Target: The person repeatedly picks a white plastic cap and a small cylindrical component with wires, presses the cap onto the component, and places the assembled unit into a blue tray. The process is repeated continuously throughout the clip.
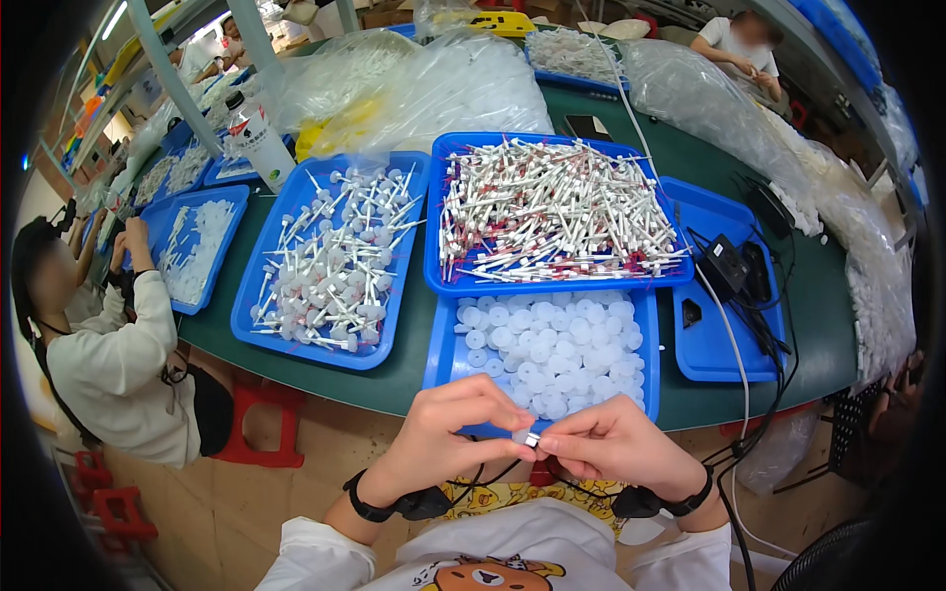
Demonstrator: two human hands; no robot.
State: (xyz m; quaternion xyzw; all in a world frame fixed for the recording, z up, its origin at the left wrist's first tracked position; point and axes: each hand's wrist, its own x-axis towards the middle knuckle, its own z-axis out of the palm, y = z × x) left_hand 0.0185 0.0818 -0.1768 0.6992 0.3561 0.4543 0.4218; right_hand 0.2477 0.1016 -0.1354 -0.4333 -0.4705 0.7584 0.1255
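Observation:
My left hand (458, 426) is closed in a pinch on a small translucent white plastic disc (521, 434). Thumb and forefinger of my right hand (611, 445) press together at a small white part with a shiny band (532, 439), which meets the disc; most of that part is hidden by the fingers. Just beyond my hands lies a blue tray (652, 369) of loose translucent discs (557, 345). Overlapping its far side is another blue tray (434, 258), heaped with thin white sticks (552, 207) bearing red bits. To the left, a third blue tray (242, 313) holds sticks fitted with discs (340, 258).
A blue tray (724, 360) with black adapters (724, 266) and cables sits to the right. A white cable crosses the green table (828, 315). Clear plastic bags (473, 89), a bottle (258, 143) and a phone (588, 127) lie farther back. Co-workers (108, 345) sit around the table.

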